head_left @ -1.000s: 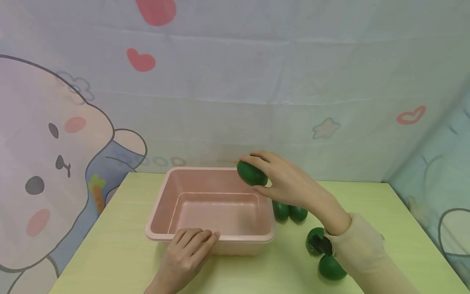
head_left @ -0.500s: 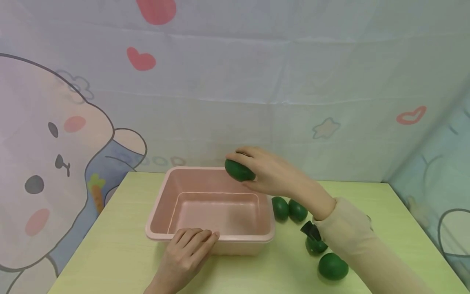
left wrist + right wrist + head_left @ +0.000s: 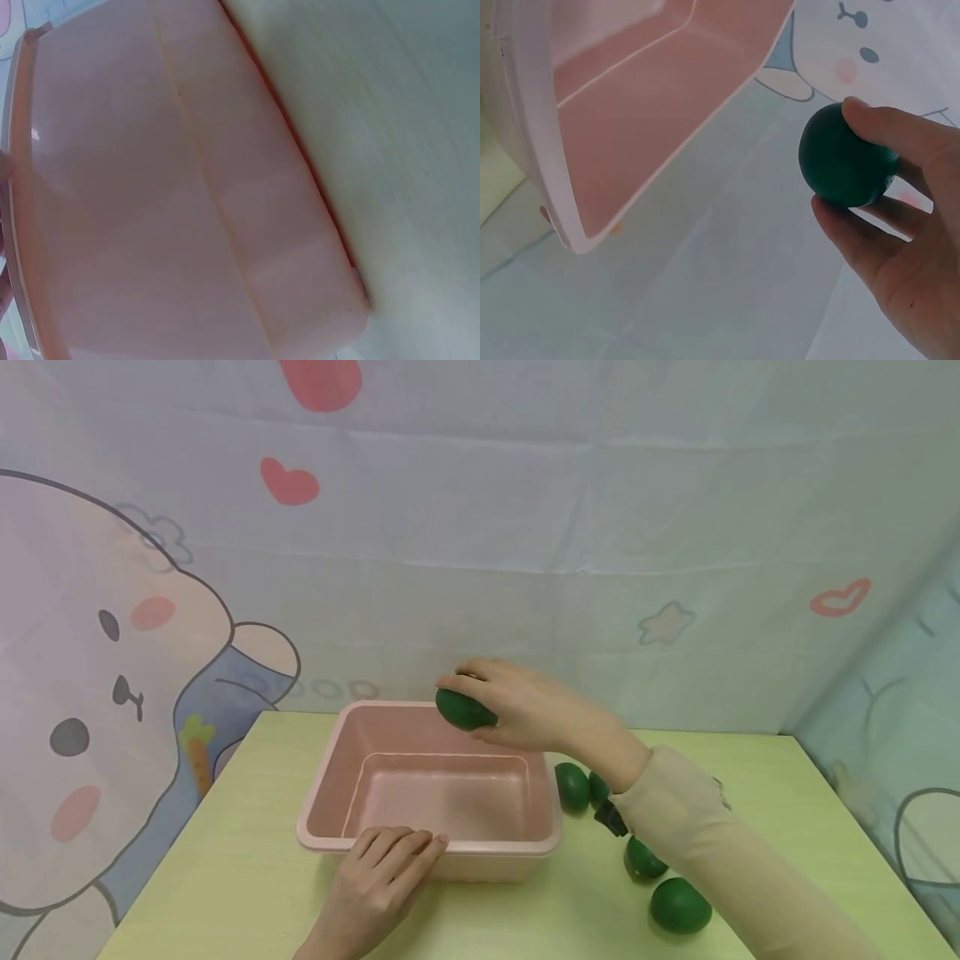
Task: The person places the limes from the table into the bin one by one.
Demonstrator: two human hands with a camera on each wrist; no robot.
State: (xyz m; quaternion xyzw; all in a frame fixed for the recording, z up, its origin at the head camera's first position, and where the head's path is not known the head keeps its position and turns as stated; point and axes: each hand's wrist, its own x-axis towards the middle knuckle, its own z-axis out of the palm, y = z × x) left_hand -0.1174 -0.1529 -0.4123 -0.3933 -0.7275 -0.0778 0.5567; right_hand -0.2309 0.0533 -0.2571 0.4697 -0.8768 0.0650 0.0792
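A pink plastic basin [image 3: 498, 846] stands on the table. My left hand [image 3: 378, 885] grips its near rim, fingers bent over the edge; in the left wrist view the basin's outer wall [image 3: 135, 172] fills much of the frame. My right hand [image 3: 525, 706] holds a dark green, smooth, egg-shaped fruit [image 3: 465, 710] above the basin's far rim. In the right wrist view, the thumb and fingertips pinch that fruit [image 3: 844, 157] at its sides, apart from the basin [image 3: 652, 127]. No fruit shows inside the visible part of the basin.
Several similar green fruits lie right of the basin: one fruit [image 3: 573, 787] close to its wall, another behind the right wrist, and two nearer the front, a partly covered fruit [image 3: 643, 860] and a fruit [image 3: 681, 906]. A cartoon-printed cloth [image 3: 562, 527] hangs behind the table [image 3: 225, 860].
My right hand has carried the fruit leftward along the basin's far rim, uncovering fruits nearer the front. The left hand and basin have stayed in place.
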